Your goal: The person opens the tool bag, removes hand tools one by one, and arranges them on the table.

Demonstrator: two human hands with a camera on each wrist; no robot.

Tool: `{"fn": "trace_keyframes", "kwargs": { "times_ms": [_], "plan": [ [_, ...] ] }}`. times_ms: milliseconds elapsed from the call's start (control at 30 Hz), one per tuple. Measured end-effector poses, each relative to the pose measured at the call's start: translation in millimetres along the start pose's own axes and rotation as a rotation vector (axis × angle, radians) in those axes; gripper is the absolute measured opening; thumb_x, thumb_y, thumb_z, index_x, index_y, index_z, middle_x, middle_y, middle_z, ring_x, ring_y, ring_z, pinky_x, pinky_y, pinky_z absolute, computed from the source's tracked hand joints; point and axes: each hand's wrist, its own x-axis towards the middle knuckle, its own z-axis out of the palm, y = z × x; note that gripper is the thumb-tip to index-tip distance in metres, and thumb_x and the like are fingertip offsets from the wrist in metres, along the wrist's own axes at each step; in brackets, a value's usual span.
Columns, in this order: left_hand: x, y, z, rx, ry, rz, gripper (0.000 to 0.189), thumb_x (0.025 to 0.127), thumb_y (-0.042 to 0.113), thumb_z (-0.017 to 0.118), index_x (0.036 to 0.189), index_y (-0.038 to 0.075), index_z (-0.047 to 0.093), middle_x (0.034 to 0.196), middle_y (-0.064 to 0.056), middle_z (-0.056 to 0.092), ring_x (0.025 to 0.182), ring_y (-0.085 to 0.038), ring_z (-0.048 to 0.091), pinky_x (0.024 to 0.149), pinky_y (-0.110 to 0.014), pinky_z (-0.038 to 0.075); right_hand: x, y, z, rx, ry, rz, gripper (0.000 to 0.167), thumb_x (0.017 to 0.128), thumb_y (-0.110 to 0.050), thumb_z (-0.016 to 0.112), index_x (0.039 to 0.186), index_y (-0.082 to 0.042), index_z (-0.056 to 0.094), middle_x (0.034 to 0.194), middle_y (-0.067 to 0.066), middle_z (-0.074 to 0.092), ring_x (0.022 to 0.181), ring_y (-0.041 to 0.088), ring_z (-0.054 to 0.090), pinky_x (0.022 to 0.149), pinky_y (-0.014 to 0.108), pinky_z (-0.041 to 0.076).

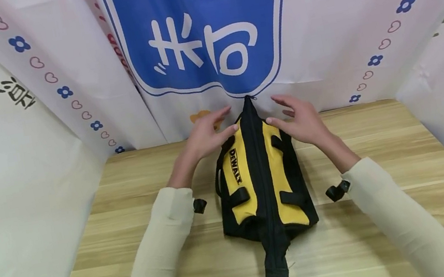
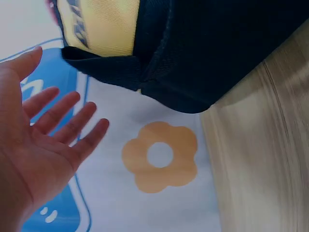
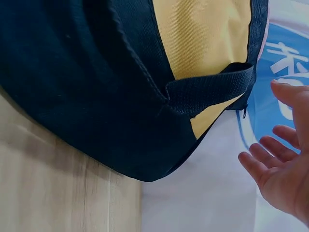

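A yellow and black DEWALT tool bag [image 1: 243, 203] lies lengthwise on the wooden table, its dark zipper strip running along the top and a loose tail toward me. The zip looks closed along the strip. My left hand [image 1: 209, 133] is beside the bag's far left end, fingers spread and holding nothing. On the opposite side my right hand [image 1: 300, 119] mirrors it, fingers relaxed, thumb close to the yellow panel. In both wrist views a gap shows between the hand and the bag; whether the thumbs touch it in the head view I cannot tell.
Behind the bag hangs a white cloth [image 1: 322, 53] with a blue printed sign, its lower edge meeting the table's back. White printed sheets [image 1: 2, 170] stand along both sides. The wooden tabletop [image 1: 128, 213] extends left and right of the bag.
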Motion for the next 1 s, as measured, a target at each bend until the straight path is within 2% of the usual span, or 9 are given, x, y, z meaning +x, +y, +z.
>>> {"fn": "trace_keyframes", "kwargs": {
  "times_ms": [167,467,800,1000],
  "plan": [
    [16.9,-4.4,6.9,-0.024,0.041,0.012,0.065,0.104,0.039,0.071,0.159,0.009,0.053,0.156,-0.01,0.062,0.138,-0.031,0.065,0.114,-0.051,0.056,13.6,5,6,0.056,0.022,0.024,0.065,0.101,-0.027,0.077,0.155,-0.001,0.054,0.159,0.018,0.056,0.146,0.037,0.056,0.114,0.056,0.055],
    [38.6,1.1,9.0,-0.073,0.076,-0.03,0.058,0.105,0.032,0.07,0.158,0.014,0.055,0.151,-0.007,0.066,0.135,-0.025,0.067,0.116,-0.044,0.056,40.1,15,15,0.052,0.068,0.015,0.049,0.101,-0.019,0.076,0.145,-0.001,0.062,0.145,0.02,0.067,0.132,0.037,0.066,0.108,0.056,0.059],
    [55.6,6.0,6.8,-0.092,0.07,-0.023,0.055,0.105,0.027,0.07,0.156,0.009,0.056,0.148,-0.01,0.068,0.133,-0.026,0.067,0.116,-0.045,0.056,62.1,13,23,0.049,0.067,-0.02,0.04,0.103,-0.016,0.073,0.139,0.0,0.066,0.136,0.021,0.071,0.127,0.036,0.07,0.109,0.052,0.06],
    [59.5,5.6,7.6,-0.101,0.07,-0.028,0.055,0.105,0.025,0.071,0.156,0.008,0.056,0.146,-0.012,0.069,0.133,-0.027,0.067,0.116,-0.045,0.055,67.7,12,27,0.021,0.076,-0.023,0.036,0.103,-0.013,0.072,0.136,0.0,0.068,0.133,0.021,0.073,0.123,0.036,0.071,0.108,0.051,0.06]
  ]
}}
